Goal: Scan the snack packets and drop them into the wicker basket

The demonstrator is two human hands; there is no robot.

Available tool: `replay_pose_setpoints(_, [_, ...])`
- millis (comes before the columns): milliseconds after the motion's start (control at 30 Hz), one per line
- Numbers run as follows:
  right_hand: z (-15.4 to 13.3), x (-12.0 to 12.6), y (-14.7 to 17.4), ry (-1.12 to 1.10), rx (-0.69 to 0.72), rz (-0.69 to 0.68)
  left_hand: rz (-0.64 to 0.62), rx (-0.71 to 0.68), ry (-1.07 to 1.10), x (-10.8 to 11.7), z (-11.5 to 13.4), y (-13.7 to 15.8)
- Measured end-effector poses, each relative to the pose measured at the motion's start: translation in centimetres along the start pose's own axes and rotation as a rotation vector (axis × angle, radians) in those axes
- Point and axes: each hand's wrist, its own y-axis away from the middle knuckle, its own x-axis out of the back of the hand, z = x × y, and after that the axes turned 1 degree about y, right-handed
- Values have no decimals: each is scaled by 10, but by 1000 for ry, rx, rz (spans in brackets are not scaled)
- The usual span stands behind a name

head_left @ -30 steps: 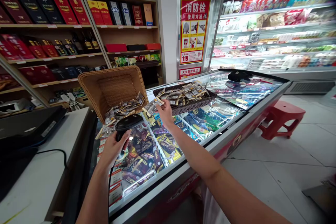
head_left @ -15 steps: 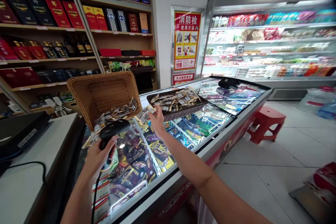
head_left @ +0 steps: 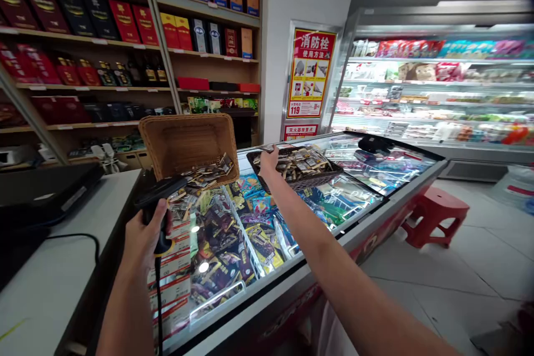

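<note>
Bright shop, glass-top freezer point(head_left: 404, 193) w/ a tan basket point(head_left: 187, 142) tilted on it just left of the dark basket point(head_left: 300, 181). Scanner point(head_left: 156, 193)'s also left of the dark basket, nearer the wearer: left hand point(head_left: 144, 236) wraps its grip, good spot for a stiff, prob. lightish tool. Right hand point(head_left: 269, 161)'s over the dark basket's left end; can't tell if it's got anything. Packets point(head_left: 308, 161) inside the dark basket look v. light, bendy, maybe slippery: pinch 1 by an edge.
</note>
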Motion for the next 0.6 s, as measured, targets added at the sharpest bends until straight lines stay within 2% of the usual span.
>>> replay_pose_setpoints(67, [2, -18, 19, 12, -83, 8, 44, 2, -5, 2, 2, 0])
replay_pose_setpoints(100, [6, -29, 34, 13, -97, -46, 71, 9, -2, 4, 3, 0])
replay_pose_setpoints(200, [21, -69, 82, 40, -89, -337, 153, 29, 65, 8, 4, -1])
replay_pose_setpoints(267, [28, -95, 104, 88, -184, -439, 178, 37, 103, 10, 4, -2])
replay_pose_setpoints(400, [25, -129, 115, 139, -416, -389, 165, 27, 94, 11, 2, -1])
replay_pose_setpoints(500, [18, -136, 112, 103, -433, -399, 143, 40, 86, 10, 1, 0])
replay_pose_setpoints(600, [13, -134, 109, 66, -421, -422, 127, 52, 101, 9, 1, 1])
